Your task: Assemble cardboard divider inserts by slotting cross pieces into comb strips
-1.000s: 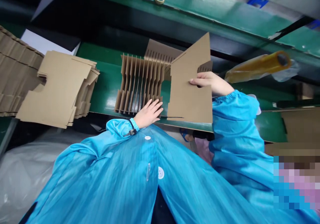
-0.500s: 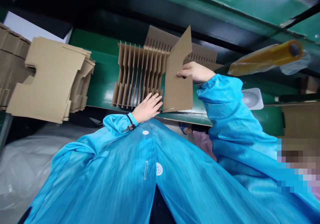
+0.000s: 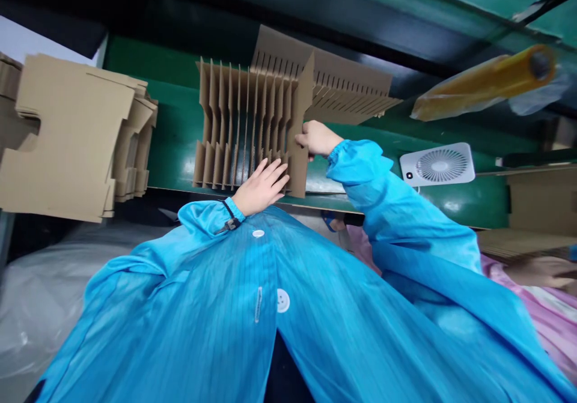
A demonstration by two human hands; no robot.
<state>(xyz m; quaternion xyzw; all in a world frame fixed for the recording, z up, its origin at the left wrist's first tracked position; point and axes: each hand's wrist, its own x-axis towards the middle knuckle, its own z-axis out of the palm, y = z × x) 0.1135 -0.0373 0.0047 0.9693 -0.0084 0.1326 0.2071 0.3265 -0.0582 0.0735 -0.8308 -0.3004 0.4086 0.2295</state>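
A row of upright cardboard dividers [image 3: 232,99] stands side by side on the green bench, with gaps between the sheets. At the row's right end, my right hand [image 3: 318,139] pinches a cardboard divider sheet [image 3: 298,166] near its notched edge; the sheet stands nearly upright beside the others. My left hand [image 3: 261,185] lies with fingers spread over the near edge of the row, touching the lower right dividers. Behind the row leans a slotted cardboard strip [image 3: 351,84], partly hidden by the dividers.
Stacked notched cardboard sheets [image 3: 76,133] lie at the left. On the right are a white fan [image 3: 439,164] and a yellow roll [image 3: 487,84] in clear plastic. Another person's pink sleeve [image 3: 518,289] shows at the lower right. The green bench [image 3: 174,145] ends near my body.
My right hand has moved left with the divider sheet, bringing it from an angled position to nearly parallel against the row's right end. My left hand stays on the row. More of the fan shows.
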